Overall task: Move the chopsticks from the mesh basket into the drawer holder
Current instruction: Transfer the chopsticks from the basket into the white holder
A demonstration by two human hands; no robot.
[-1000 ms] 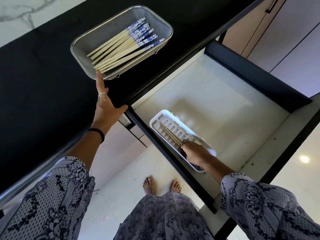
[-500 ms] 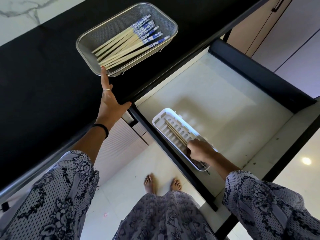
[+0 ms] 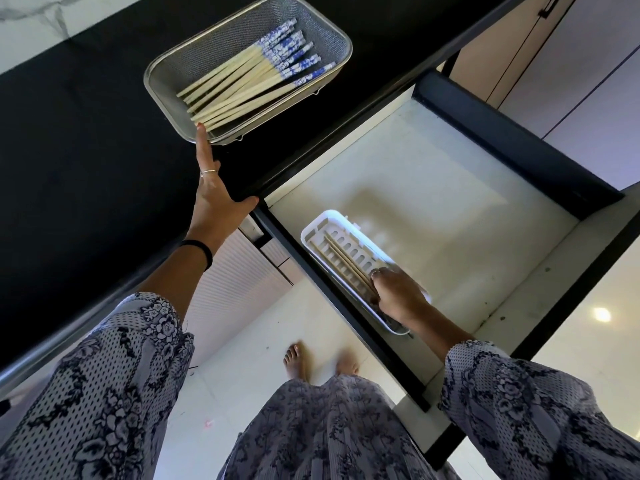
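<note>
Black and matte, the counter (image 3: 86, 133) fills the upper left of the head view, with a strip of white marble seen beyond its far edge. On it, near the front edge, a rectangular mesh basket (image 3: 166, 88) is set, and a bundle of chopsticks (image 3: 242, 88) with pale shafts and blue-and-white patterned ends is laid diagonally inside it. The left hand (image 3: 213, 199) is stretched flat over the counter with its fingers straight and apart; the tip of the longest finger is placed against the near rim of the basket, and nothing is gripped by it. A thin ring is worn on one finger and a dark band on the wrist.

Below the counter edge an open drawer (image 3: 450, 188) with a pale floor and dark sides is pulled out. A white slotted holder (image 3: 329, 223) is seated against the drawer's left wall. A pair of chopsticks (image 3: 343, 258) is laid lengthwise in it, and their near ends are covered by the right hand (image 3: 398, 296), whose fingers are curled down over them; they appear to be pinched, though the contact itself is hidden under the knuckles. Patterned sleeves, a matching garment and bare feet on a pale floor are seen at the bottom.
</note>
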